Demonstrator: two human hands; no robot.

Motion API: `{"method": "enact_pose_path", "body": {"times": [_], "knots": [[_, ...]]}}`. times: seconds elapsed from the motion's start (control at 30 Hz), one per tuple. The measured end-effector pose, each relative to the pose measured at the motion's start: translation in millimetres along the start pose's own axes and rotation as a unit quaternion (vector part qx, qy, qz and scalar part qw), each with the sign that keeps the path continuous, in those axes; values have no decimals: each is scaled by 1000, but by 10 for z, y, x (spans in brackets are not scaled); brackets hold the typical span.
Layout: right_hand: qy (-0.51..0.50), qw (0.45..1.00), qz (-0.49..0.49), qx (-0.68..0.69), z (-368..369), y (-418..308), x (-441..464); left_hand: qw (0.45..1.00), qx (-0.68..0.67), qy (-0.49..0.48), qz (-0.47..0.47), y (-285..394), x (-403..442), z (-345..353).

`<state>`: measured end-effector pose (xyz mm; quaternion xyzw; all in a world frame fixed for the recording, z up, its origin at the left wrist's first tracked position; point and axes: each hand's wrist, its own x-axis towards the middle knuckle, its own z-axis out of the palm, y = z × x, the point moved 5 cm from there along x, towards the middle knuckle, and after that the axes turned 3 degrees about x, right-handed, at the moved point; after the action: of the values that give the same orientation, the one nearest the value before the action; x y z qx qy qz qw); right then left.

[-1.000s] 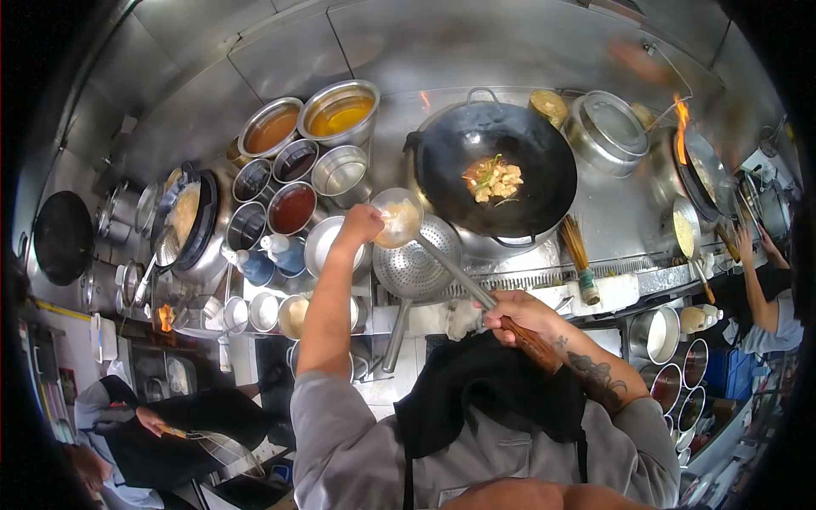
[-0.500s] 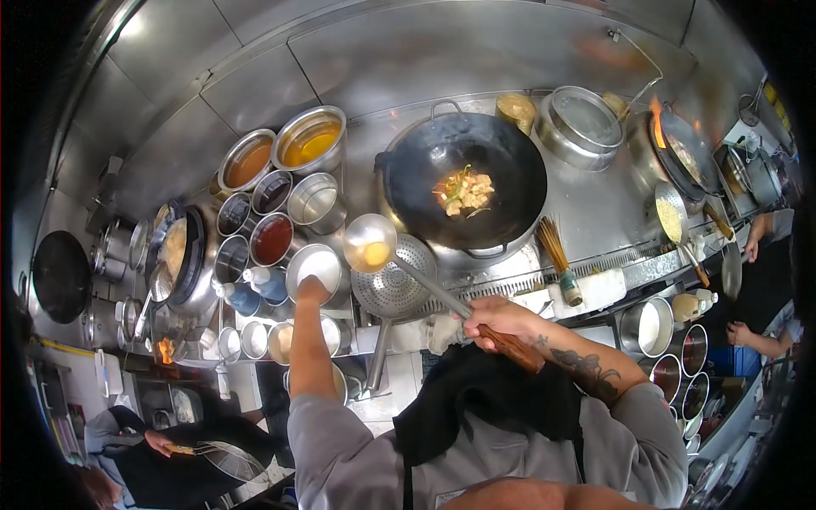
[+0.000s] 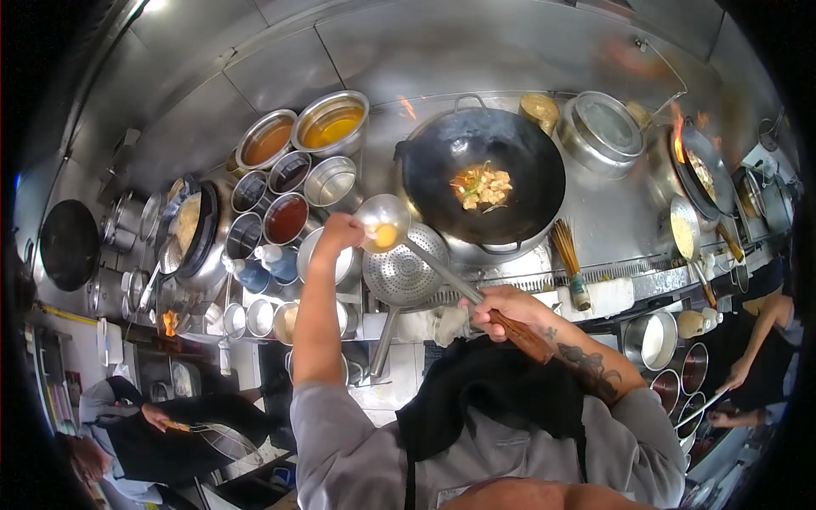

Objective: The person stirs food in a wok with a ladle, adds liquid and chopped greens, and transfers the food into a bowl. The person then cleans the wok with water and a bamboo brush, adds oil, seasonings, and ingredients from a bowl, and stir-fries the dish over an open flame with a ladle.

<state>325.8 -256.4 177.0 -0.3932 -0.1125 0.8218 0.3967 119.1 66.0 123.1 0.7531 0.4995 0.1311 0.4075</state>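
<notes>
My right hand (image 3: 507, 313) is wrapped round the wooden handle of a long ladle (image 3: 442, 270). The ladle's bowl (image 3: 383, 223) hangs over the rim of a perforated strainer (image 3: 405, 270) and holds something yellow. At the bowl's left edge is my left hand (image 3: 342, 233), its fingers pinched together; what they hold is too small to name. Below that hand stands a metal pot (image 3: 344, 265) with pale contents. In the black wok (image 3: 433, 200), behind the ladle, lie pale chunks with green and orange strips (image 3: 483, 187).
Sauce pots (image 3: 285, 218) and two larger bowls (image 3: 331, 127) stand at the left. A bamboo brush (image 3: 571, 263) lies right of the wok. Flames rise by another wok (image 3: 697, 174) at the far right. Co-workers are at the lower left (image 3: 183, 433) and right (image 3: 769, 340).
My left hand went down into the pale-filled pot and has come back up to the ladle's bowl. At the right, the co-worker's arms have moved and a hand now holds a long handle.
</notes>
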Motion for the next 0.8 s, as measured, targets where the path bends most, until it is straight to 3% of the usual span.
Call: {"method": "enact_pose_path", "body": {"times": [0.13, 0.23, 0.33, 0.43, 0.53, 0.6, 0.67, 0.8], "knots": [[-33, 997, -1, 65, -44, -120, -122, 977, 169, 110, 73, 318, 89, -19], [-36, 990, -10, 138, -149, -211, -251, 985, 46, 150, 77, 443, 85, 2], [-7, 989, -39, 145, -341, -320, -394, 964, 70, 213, 145, 441, 68, 172], [34, 993, -102, 46, -541, -464, -508, 956, 106, 226, 155, 314, -104, 588], [142, 973, -167, -66, -810, -581, -513, 967, 154, 151, 134, 155, -384, 1055], [228, 936, -187, -190, -1013, -653, -445, 971, 158, 124, 130, 32, -567, 1302], [254, 902, -219, -273, -1225, -688, -334, 984, 114, 96, 100, -26, -792, 1501], [300, 841, -241, -379, -1348, -761, -316, 977, 191, 47, 79, -124, -1014, 1775]]}}
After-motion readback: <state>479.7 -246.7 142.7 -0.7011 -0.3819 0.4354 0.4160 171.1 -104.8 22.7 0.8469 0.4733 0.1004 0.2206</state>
